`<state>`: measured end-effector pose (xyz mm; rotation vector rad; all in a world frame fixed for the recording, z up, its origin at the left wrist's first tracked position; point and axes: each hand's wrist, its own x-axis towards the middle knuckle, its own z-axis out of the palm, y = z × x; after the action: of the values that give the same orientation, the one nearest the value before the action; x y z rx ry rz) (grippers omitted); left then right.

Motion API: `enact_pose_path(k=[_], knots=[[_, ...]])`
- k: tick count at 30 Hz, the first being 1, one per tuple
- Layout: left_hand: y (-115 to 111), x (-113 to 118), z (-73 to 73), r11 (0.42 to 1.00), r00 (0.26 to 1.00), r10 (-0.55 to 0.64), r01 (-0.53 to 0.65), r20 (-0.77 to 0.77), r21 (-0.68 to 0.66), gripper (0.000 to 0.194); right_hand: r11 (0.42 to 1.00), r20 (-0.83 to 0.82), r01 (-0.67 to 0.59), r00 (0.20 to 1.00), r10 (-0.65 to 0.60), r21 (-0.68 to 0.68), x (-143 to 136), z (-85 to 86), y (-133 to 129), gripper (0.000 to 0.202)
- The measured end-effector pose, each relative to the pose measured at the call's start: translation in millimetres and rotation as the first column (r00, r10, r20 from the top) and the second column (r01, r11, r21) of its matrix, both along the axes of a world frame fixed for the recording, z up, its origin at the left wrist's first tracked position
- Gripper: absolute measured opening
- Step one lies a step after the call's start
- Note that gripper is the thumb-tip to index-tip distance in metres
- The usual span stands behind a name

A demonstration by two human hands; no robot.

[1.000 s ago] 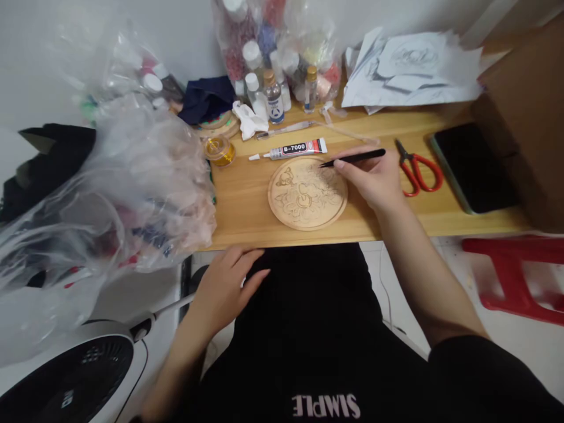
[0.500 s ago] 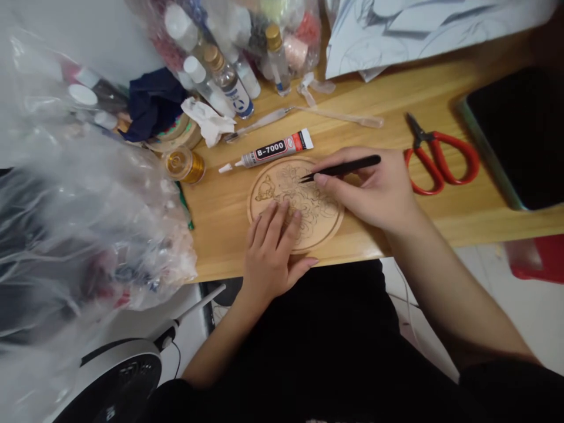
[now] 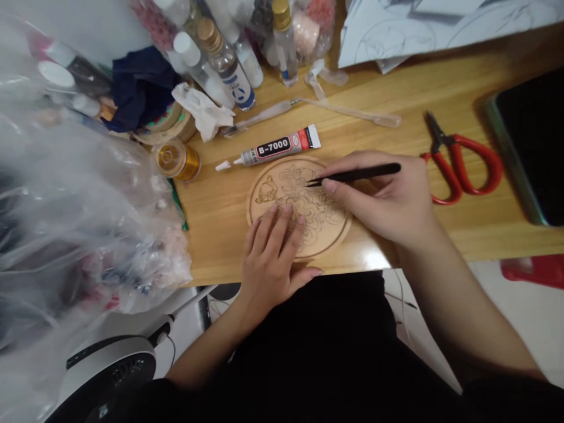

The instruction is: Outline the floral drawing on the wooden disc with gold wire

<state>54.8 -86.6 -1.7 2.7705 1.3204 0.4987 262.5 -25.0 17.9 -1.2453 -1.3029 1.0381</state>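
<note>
A round wooden board (image 3: 324,235) with a flower drawing lies near the front edge of the table, and gold wire outlines a small shape at its left. My left hand (image 3: 273,252) rests on the board's lower left, fingers spread and flat. Black tweezers (image 3: 365,173) are pinched in my right hand (image 3: 392,200), their tips over the upper middle of the drawing. Whether the tips hold anything is too small to tell. Just behind the board lies a B-7000 glue tube (image 3: 277,147), with its white cap (image 3: 222,165) at the nozzle.
Red-handled pliers (image 3: 469,161) and a dark tablet (image 3: 533,147) lie to the right. A spool of gold wire (image 3: 178,161) stands at the left beside plastic bags (image 3: 88,217). Bottles (image 3: 229,70) and paper drawings (image 3: 405,32) are at the back.
The view has shifted and moved slightly closer. Both hands keep their poses, and the tweezer tips stay over nearly the same part of the drawing.
</note>
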Motion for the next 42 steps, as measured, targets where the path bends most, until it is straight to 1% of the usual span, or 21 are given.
enact_pose_path(k=[3,7,12,16,25,29,34,42], knots=[[-1.0,0.1,0.5,1.0,1.0,0.018,-0.018,-0.006,0.007,0.072,1.0,0.038,-0.002,0.999,0.002,-0.002,0.2,0.5,0.2,0.011],[-2.0,1.1,1.2,0.999,1.0,0.025,-0.024,-0.008,0.038,0.068,1.0,0.047,-0.026,0.999,0.026,-0.007,0.5,1.4,0.1,0.012],[-2.4,0.7,1.4,0.999,0.999,0.031,-0.031,-0.01,0.016,0.069,0.99,0.087,-0.143,0.986,0.144,-0.014,0.3,2.6,-0.8,0.013],[-1.7,0.3,1.6,0.999,0.999,0.038,-0.037,0.016,-0.024,0.071,0.981,0.152,-0.194,0.969,0.192,-0.004,0.4,2.6,-0.7,0.014],[-1.6,2.2,2.4,0.996,0.999,0.037,-0.035,0.022,-0.087,0.072,0.984,0.142,-0.179,0.974,0.178,-0.002,-2.4,1.1,-0.6,0.016],[-1.5,3.3,3.3,0.994,0.999,0.031,-0.03,0.011,-0.102,0.077,0.987,0.137,-0.163,0.977,0.161,0.003,-3.6,1.4,-0.7,0.015],[-0.9,6.0,5.9,0.989,0.997,0.068,-0.07,-0.021,-0.134,0.079,0.987,0.158,-0.163,0.974,0.161,0.001,-3.4,2.0,-0.3,0.016],[-0.7,7.3,5.8,0.987,0.997,0.079,-0.081,-0.022,-0.139,0.079,0.986,0.168,-0.165,0.972,0.163,-0.001,-2.5,1.9,-0.5,0.016]])
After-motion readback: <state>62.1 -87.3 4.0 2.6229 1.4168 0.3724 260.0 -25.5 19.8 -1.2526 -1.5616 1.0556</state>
